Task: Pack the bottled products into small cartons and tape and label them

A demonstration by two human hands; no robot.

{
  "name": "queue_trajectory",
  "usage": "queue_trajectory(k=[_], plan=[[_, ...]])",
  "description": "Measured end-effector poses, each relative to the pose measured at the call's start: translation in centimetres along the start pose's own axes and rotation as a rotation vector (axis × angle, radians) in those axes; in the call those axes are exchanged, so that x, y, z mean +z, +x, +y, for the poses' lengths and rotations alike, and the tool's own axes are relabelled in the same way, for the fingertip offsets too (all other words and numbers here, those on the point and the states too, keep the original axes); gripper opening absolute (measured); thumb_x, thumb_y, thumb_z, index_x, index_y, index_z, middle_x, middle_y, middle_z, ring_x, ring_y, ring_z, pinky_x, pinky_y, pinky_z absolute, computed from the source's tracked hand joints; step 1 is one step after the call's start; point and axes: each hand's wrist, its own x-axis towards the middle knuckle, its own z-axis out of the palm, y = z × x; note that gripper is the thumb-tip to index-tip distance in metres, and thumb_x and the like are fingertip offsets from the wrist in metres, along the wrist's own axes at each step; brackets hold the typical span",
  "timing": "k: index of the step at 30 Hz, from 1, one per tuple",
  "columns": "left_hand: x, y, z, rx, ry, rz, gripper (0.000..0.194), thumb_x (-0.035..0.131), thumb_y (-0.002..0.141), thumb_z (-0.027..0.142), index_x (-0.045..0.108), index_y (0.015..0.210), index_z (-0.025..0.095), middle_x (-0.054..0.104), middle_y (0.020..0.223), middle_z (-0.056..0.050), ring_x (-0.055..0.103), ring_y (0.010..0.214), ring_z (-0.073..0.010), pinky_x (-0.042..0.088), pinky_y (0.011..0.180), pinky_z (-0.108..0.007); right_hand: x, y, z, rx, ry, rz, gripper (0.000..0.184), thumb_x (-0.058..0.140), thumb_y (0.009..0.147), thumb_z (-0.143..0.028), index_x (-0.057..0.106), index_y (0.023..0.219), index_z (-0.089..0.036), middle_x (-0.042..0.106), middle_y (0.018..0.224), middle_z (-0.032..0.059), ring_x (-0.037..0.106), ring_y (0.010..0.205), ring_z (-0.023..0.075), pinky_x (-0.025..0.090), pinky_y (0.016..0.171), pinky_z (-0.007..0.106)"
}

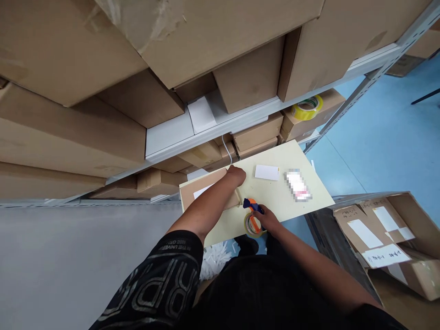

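Note:
My right hand (268,219) is wrapped round the handle of a tape dispenser (253,205), orange and dark blue, with a roll of clear tape in it. The dispenser is over the near edge of a pale yellow board (292,156), just right of a flat cardboard box (192,189). My left hand (236,175) is closed at the far right corner of that box; its fingertips are hidden. My left forearm crosses over the box and covers part of a white label (201,191) on it.
A white slip (267,172) and a blurred-out phone-like object (298,185) lie on the board. Shelves (172,137) of cartons rise in front. A yellow tape roll (307,108) sits on a box. An open carton (381,215) stands right; white paper strips (216,260) lie below.

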Motion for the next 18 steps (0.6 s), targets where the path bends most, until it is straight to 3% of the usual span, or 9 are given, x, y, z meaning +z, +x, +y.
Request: queue_trajectory(k=[8,12,18], plan=[[0.7,2.7,-0.1,-0.084,0.075,-0.063,0.053,0.095,0.052,0.033,0.083,0.102,0.018,0.078,0.109,-0.021,0.067,0.116,-0.0408,0.037,0.114,-0.058,1.8,1.4,1.9,0.106,0.542,-0.277,0.044,0.078,0.074,-0.051,0.070,0.106,-0.021,0.076,0.092,0.0024,0.069,0.085,0.0211,0.053,0.078,0.032],[1.2,3.1,-0.3,-0.069,0.071,-0.017,0.053,0.095,0.050,0.032,0.083,0.099,0.017,0.076,0.109,-0.024,0.064,0.116,-0.0406,0.037,0.113,-0.057,3.0,1.6,2.2,0.143,0.675,-0.308,0.040,0.078,0.073,-0.051,0.068,0.097,-0.021,0.071,0.081,-0.0004,0.066,0.075,0.0183,0.052,0.071,0.030],[1.4,0.9,-0.9,0.010,0.049,0.057,0.034,0.085,0.055,0.011,0.080,0.088,0.016,0.074,0.107,-0.020,0.052,0.128,-0.0379,0.029,0.117,-0.052,3.2,1.9,2.3,0.150,0.700,-0.315,0.039,0.075,0.073,-0.055,0.063,0.089,-0.021,0.065,0.072,-0.0032,0.061,0.066,0.0159,0.049,0.065,0.028]])
